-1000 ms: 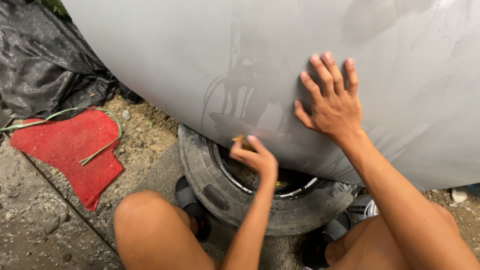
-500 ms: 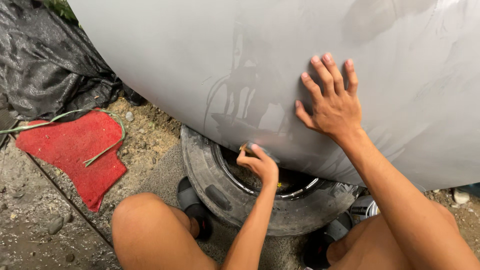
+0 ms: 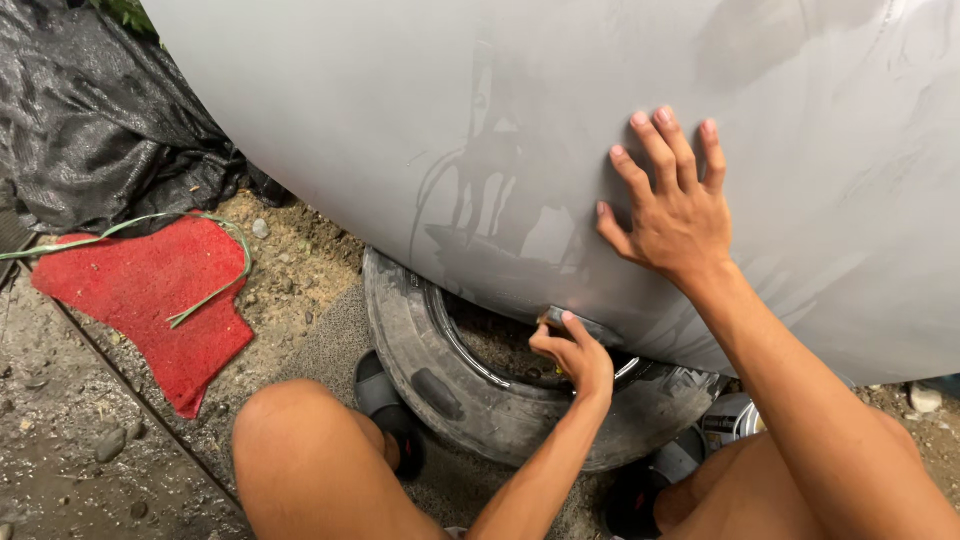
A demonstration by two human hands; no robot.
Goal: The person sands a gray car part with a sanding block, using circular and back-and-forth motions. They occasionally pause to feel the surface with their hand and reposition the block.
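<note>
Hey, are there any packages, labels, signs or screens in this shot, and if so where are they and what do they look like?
No signs, screens or labels show.
Possible container: a small round silver can-like thing, on the ground at the lower right beside the old tyre, partly hidden behind the person's leg; cannot tell what it is.
The grey panel under the right hand is plain, unmarked.

Ground here is just rough dirt and gravel (image 3: pixel 70 470), pebbles scattered all over. An old worn tyre (image 3: pixel 440 390) lies flat on it. Well left of the tyre there's a red mat (image 3: pixel 150 290) with a thin green strip (image 3: pixel 215 295) trailing across it. Up beyond the mat, black sheeting (image 3: pixel 90 120) is bunched on the soil. A dark sandal (image 3: pixel 385 410) sits just beside the tyre's left edge.
</note>
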